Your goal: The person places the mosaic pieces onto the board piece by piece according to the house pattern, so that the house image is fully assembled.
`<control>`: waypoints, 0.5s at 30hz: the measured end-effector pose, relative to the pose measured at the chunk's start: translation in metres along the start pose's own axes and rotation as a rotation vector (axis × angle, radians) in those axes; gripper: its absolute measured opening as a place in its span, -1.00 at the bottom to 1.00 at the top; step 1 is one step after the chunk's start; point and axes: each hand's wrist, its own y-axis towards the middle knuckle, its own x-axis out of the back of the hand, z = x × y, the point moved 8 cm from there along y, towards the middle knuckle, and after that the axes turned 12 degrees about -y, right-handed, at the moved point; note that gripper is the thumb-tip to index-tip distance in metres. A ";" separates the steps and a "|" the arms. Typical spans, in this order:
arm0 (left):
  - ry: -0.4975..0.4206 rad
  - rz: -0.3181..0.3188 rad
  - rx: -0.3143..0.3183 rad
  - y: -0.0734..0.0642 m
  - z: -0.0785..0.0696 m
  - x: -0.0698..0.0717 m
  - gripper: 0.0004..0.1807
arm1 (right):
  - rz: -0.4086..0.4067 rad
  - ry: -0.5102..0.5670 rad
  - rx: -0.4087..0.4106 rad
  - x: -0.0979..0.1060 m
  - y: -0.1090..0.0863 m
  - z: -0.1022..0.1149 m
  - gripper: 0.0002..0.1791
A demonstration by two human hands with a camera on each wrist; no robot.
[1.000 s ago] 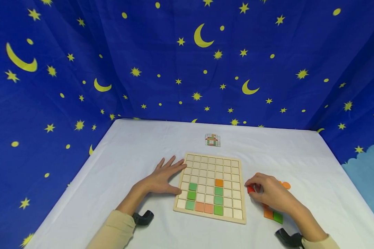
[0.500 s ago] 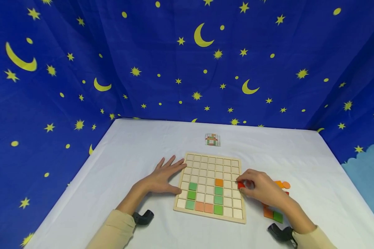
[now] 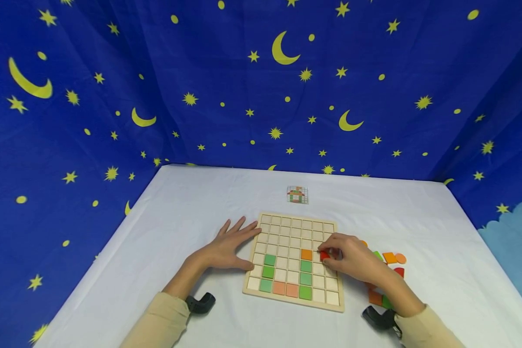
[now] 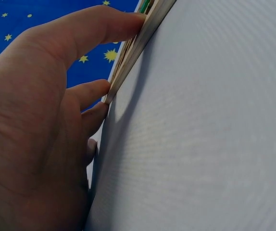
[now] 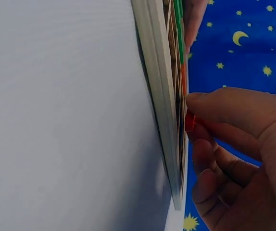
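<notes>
A wooden grid board (image 3: 284,239) lies on the white table, with green, pink and orange square tiles in some of its lower cells. My right hand (image 3: 354,258) pinches a small red tile (image 3: 324,256) between thumb and fingers, over the right side of the board near the orange tile (image 3: 306,254). In the right wrist view the red tile (image 5: 190,121) shows edge-on at the fingertips; its full shape is hidden. With fingers spread, my left hand (image 3: 228,247) rests against the board's left edge. Its thumb (image 4: 123,26) touches the board's side in the left wrist view.
Loose pieces lie right of the board, partly under the right forearm: an orange square (image 3: 389,257), an orange disc (image 3: 400,258), a red piece (image 3: 399,272) and several others. A small card with a coloured grid picture (image 3: 297,195) lies behind the board.
My right hand has carried the red tile leftward from beside the board to above its right-hand cells, uncovering more loose pieces. My left hand stays in place.
</notes>
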 end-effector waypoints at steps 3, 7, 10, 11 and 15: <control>0.000 -0.002 -0.003 0.000 -0.001 0.000 0.08 | 0.006 0.013 0.008 -0.002 0.003 0.003 -0.74; 0.003 -0.002 0.002 0.000 -0.001 -0.001 0.07 | 0.006 0.006 0.022 -0.004 0.007 0.006 -0.74; 0.010 0.001 0.007 0.000 0.000 -0.001 0.07 | -0.001 -0.002 0.034 -0.005 0.009 0.009 -0.73; 0.012 0.002 0.008 0.000 0.000 -0.001 0.07 | -0.003 -0.002 0.037 -0.006 0.009 0.010 -0.73; 0.007 0.002 0.010 0.001 0.000 -0.001 0.07 | 0.000 0.005 0.045 -0.008 0.011 0.012 -0.73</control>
